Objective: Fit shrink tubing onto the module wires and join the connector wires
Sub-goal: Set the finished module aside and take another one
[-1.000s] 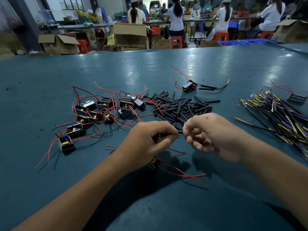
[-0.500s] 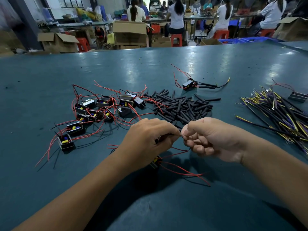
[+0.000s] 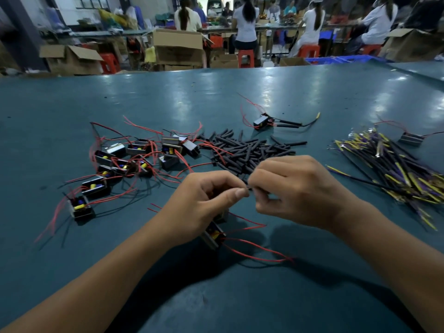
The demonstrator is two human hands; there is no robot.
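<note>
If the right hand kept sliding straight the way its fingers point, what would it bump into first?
Probably the left hand. The right hand points leftward, and its grip already nearly meets the left fingertips around a thin dark wire or tube. Depth is hard to judge here.

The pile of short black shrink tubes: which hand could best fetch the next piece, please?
Probably the right hand: the pile of short black shrink tubes lies just beyond its knuckles, while the left hand sits over the small black module.
</note>
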